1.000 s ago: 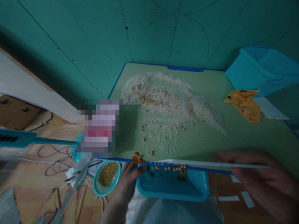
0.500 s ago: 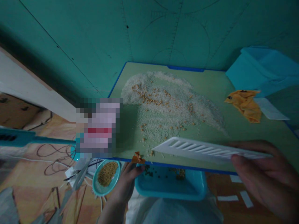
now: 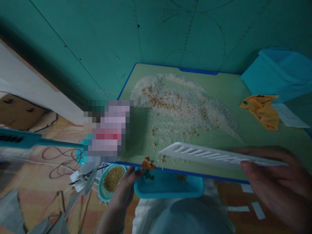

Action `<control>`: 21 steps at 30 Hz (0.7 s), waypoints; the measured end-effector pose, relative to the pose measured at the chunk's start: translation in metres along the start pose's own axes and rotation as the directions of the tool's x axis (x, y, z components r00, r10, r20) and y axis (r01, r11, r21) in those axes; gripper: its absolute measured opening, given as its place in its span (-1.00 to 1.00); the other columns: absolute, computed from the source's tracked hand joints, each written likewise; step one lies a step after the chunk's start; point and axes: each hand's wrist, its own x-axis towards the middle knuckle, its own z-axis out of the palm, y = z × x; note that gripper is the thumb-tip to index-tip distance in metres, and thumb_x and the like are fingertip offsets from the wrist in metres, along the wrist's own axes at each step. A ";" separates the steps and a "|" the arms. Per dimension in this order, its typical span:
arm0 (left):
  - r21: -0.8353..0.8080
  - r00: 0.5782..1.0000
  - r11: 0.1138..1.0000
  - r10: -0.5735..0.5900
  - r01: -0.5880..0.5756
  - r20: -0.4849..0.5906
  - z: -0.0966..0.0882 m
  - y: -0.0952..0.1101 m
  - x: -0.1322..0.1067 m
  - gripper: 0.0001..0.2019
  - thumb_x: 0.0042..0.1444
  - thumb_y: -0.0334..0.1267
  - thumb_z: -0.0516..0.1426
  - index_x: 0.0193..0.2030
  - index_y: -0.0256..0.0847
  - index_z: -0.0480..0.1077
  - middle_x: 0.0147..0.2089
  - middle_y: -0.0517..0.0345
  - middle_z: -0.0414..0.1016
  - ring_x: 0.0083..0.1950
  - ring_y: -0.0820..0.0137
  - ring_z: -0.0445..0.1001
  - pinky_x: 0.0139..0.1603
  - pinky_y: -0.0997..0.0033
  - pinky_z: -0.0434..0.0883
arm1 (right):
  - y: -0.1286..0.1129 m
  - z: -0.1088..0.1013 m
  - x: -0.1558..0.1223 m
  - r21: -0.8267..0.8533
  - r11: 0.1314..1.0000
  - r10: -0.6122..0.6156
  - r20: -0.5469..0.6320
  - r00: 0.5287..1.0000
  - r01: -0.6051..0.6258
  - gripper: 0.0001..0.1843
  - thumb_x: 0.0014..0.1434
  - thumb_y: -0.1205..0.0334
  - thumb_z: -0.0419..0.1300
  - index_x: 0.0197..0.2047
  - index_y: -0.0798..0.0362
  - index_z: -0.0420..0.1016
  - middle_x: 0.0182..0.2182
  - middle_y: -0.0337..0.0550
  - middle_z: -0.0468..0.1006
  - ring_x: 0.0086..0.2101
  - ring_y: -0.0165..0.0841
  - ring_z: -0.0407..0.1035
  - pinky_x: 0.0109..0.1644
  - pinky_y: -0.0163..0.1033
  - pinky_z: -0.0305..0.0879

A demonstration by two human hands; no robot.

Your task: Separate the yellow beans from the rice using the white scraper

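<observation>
My left hand (image 3: 126,187) grips the left end of a turquoise plastic tray (image 3: 170,193), its thumb over the rim. The tray sits under the table's front edge, with small heaps of dark green and tan beans or peas inside. My right hand (image 3: 275,182) is closed round a white slotted plastic piece (image 3: 207,156), held low and slanted over the front of the table (image 3: 136,136). Behind it spreads a layer of white grains (image 3: 170,120), looking like rice, with yellowish round beans (image 3: 162,103) mixed in. A few beans and grains lie by the slotted piece's left tip.
A turquoise bin (image 3: 275,74), an orange cloth (image 3: 264,110) and a white sheet (image 3: 291,114) are at the right. A turquoise bowl of beans (image 3: 113,178) stands low left. Brown tape (image 3: 148,163) sticks to the front edge. Cables (image 3: 60,159) lie on the floor; a pixelated patch covers the left side.
The tray has moved left and slightly up under the table edge, with my left hand on it. My right hand and the slotted piece stay almost in place; the view has shifted slightly.
</observation>
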 end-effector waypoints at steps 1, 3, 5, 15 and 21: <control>-0.008 1.000 1.000 -0.001 0.001 0.013 0.000 0.000 0.000 -0.81 -0.16 -0.24 0.33 -0.31 -0.06 0.60 0.09 0.20 0.62 0.39 0.08 0.19 0.37 0.21 0.11 | 0.000 0.001 0.000 0.005 1.000 0.000 0.013 1.000 0.000 -0.93 0.01 0.12 0.34 -0.38 -0.29 0.63 -0.43 -0.28 0.70 -0.46 -0.30 0.60 -0.42 -0.39 0.52; -0.028 1.000 1.000 -0.011 0.012 0.021 0.001 0.000 0.000 -0.78 -0.16 -0.24 0.33 -0.28 -0.05 0.60 0.07 0.20 0.63 0.37 0.06 0.22 0.35 0.17 0.15 | 0.001 0.002 -0.001 0.002 1.000 -0.008 0.028 1.000 0.008 -0.91 0.03 0.14 0.32 -0.35 -0.31 0.62 -0.41 -0.32 0.70 -0.44 -0.32 0.60 -0.42 -0.43 0.51; -0.038 1.000 0.999 -0.024 0.025 0.013 0.001 0.000 0.000 -0.73 -0.19 -0.23 0.35 -0.25 -0.06 0.60 0.02 0.17 0.66 0.36 0.03 0.24 0.35 0.10 0.14 | 0.003 0.002 -0.003 -0.016 1.000 -0.025 0.038 0.999 0.025 -0.86 0.04 0.16 0.32 -0.31 -0.34 0.60 -0.39 -0.38 0.70 -0.43 -0.36 0.60 -0.39 -0.48 0.49; -0.021 0.999 0.999 -0.035 0.035 0.003 0.003 0.002 0.001 -0.68 -0.22 -0.22 0.36 -0.23 -0.13 0.60 0.03 0.11 0.65 0.36 0.00 0.23 0.36 0.07 0.11 | 0.013 -0.009 -0.024 -0.067 0.997 -0.034 0.074 0.997 0.039 -0.84 0.09 0.14 0.28 -0.24 -0.38 0.58 -0.34 -0.42 0.70 -0.37 -0.42 0.60 -0.32 -0.55 0.46; -0.013 0.999 1.000 -0.024 0.024 0.022 0.003 0.004 -0.001 -0.67 -0.16 -0.20 0.34 -0.17 -0.10 0.60 -0.01 0.15 0.67 0.33 0.05 0.29 0.33 0.17 0.19 | -0.002 0.006 -0.011 0.006 0.999 -0.050 0.045 0.998 0.049 -0.86 0.06 0.17 0.30 -0.31 -0.32 0.60 -0.41 -0.39 0.69 -0.43 -0.38 0.60 -0.38 -0.47 0.50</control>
